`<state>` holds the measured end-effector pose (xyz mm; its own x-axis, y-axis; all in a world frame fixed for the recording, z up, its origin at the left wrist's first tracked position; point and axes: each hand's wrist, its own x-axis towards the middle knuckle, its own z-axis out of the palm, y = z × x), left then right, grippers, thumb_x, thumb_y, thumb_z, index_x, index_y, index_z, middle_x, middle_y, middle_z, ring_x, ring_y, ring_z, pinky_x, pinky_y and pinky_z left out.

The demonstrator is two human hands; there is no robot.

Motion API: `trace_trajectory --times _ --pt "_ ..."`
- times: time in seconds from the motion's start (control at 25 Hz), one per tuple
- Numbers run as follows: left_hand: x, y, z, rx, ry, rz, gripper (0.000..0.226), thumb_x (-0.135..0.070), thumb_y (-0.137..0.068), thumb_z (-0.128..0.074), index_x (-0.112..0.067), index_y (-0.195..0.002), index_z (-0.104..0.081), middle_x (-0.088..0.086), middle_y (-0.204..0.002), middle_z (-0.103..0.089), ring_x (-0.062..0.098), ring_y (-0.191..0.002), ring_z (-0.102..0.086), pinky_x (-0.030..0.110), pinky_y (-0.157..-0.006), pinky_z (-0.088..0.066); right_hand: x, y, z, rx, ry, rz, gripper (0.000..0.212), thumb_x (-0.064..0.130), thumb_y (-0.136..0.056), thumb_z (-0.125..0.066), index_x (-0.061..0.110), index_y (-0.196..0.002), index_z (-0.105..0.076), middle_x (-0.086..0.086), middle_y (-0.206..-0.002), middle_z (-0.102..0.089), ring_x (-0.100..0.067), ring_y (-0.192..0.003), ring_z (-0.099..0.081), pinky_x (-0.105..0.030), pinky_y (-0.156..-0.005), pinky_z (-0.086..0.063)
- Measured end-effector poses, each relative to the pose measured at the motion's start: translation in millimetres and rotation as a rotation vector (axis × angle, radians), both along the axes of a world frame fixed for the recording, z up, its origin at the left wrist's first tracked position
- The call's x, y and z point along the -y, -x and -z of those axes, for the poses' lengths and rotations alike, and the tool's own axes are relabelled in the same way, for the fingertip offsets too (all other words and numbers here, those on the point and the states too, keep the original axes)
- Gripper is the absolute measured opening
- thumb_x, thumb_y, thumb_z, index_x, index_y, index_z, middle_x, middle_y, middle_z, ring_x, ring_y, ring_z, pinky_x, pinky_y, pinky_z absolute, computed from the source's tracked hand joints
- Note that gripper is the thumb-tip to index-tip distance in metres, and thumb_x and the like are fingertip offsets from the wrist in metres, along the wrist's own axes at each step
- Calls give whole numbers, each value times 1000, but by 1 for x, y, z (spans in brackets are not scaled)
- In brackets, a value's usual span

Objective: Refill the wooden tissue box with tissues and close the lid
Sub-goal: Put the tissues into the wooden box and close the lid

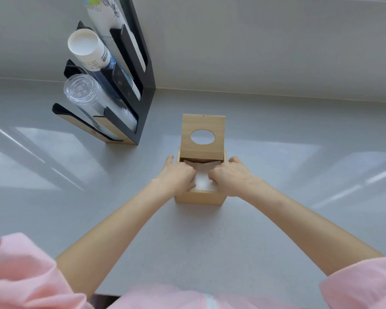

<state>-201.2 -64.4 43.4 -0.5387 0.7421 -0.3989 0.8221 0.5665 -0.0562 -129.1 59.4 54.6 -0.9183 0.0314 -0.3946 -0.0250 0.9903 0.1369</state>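
on grey counter (254, 219), open tissue box (200, 197)

Bright, soft daylight; pale window reflections streak the glossy tabletop (276, 219); shadows faint; wide-angle bending at the edges; focus sharp

Left arm: bare forearm reaches forward and inward from the lower left, a pink sleeve bunched above the elbow.
Left hand (176, 175): knuckles up, fingers curled downward at the tips, thumb stretched forward along the outer side.
Right arm: bare forearm reaches forward and inward from the lower right, pink sleeve at the upper arm.
Right hand (231, 175): knuckles up, fingers curled down and inward; fingertips hidden.
Hands together: level with each other, near but apart, a narrow gap between the knuckles.
Wrists: both fairly straight, in line with the forearms.
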Motion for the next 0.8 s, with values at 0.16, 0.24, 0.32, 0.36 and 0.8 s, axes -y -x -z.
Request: trace_trajectory --times 0.16,0.24,0.32,0.36,0.8 --pt "-9 9 2 70 149 26 28 -23 -91 -43 -4 -101 -60 12 -106 -64 29 -107 -54 55 -112 -7 0 7 7 131 -91 -15 29 5 -88 -41 14 -107 -61 -9 -113 -62 -24 -103 -52 -39 -106 -22" --pt "-10 11 4 74 158 39 27 -19 -91 -42 -4 -104 -60 12 -109 -64 30 -109 -53 54 -113 -9 0 9 11 161 -86 -8 29 6 -89 -41 14 -108 -61 -8 -115 -61 -23 -112 -50 -41 -108 -20" --pt "-9 12 5 78 133 42 27 -21 -91 -43 -5 -104 -60 11 -110 -64 29 -110 -53 51 -112 -13 -2 8 13 146 -73 -19 29 7 -91 -40 13 -109 -61 -8 -116 -61 -21 -117 -48 -45 -112 -15" --pt "-7 11 5 76 98 42 26 -21 -90 -44 -7 -104 -60 11 -110 -64 28 -109 -53 48 -111 -17 -4 6 13 121 -47 -23 30 9 -92 -38 13 -110 -61 -8 -116 -61 -20 -119 -46 -46 -113 -12" --pt "19 29 -6 214 -780 -360 27 -20 -89 -51 -16 -116 -58 1 -122 -62 19 -115 -53 38 -95 -44 -35 -6 -5 -567 861 567 23 10 -90 -48 14 -102 -68 0 -106 -70 -12 -95 -61 -16 -82 -39"
